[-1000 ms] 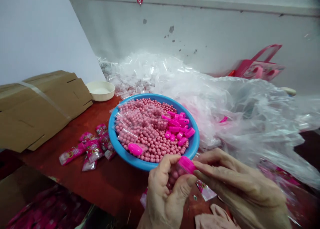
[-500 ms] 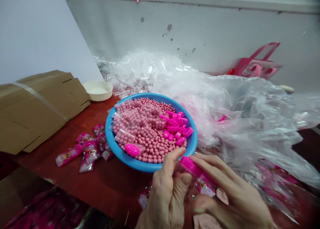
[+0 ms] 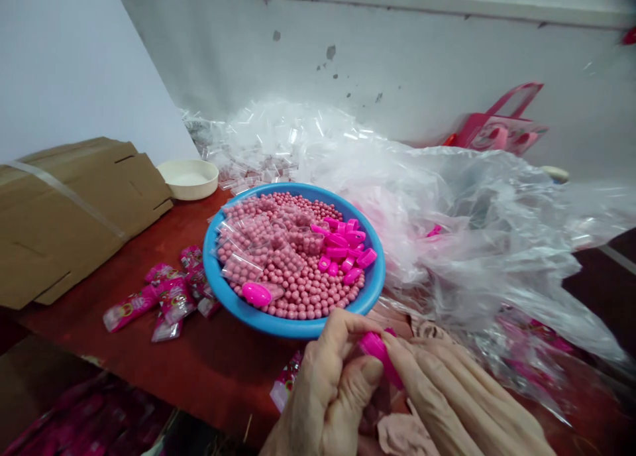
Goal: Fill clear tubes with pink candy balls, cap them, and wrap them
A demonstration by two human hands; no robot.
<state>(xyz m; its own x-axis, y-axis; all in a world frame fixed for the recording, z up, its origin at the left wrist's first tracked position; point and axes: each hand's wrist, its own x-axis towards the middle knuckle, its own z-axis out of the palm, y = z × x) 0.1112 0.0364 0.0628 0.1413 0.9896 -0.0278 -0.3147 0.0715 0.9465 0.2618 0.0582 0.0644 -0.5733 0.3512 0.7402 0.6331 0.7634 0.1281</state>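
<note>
Right hand [image 3: 454,393] lowered, touching pink cap [image 3: 378,351]

Red tabletop [image 3: 211,370]: blue basin [image 3: 271,322], pink packets [image 3: 173,298], cardboard [image 3: 74,224].

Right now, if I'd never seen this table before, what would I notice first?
Probably the big blue bowl in the middle, with lots of pink balls and bright pink pieces inside. In front, the left hand and right hand meet at a bright pink cap. Behind the bowl, shiny clear plastic is heaped by the wall.
</note>
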